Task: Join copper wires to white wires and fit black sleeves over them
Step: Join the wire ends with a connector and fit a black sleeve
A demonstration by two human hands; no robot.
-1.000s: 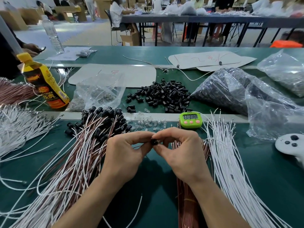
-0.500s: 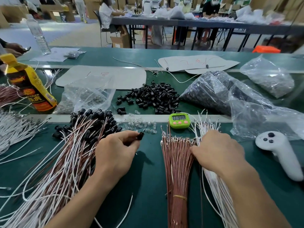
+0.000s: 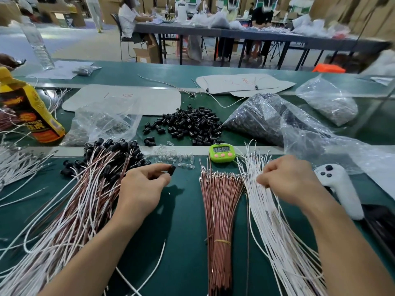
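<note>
The left hand pinches one black sleeve between thumb and forefinger, just above the green desk, its other fingers loosely curled under. The right hand lies knuckles-up on the fanned white wires, fingers curled down among their upper ends; whether it has a single wire caught, I cannot tell. The copper wires lie between the two hands in a bundle tied low down by a yellow band, their metal tips spread at the top. A heap of finished pairs sits to the left; loose sleeves lie farther back, beyond a green timer.

The wires look thin, light and springy, and one pulled sideways would probably drag its neighbours along; better to take one close to its metal tip and draw it out lengthwise. The tips look fine enough to bend under a hard squeeze. The sleeve seems small, hard and smooth, so it may slip or roll; hold it by its sides and leave the open end free.
</note>
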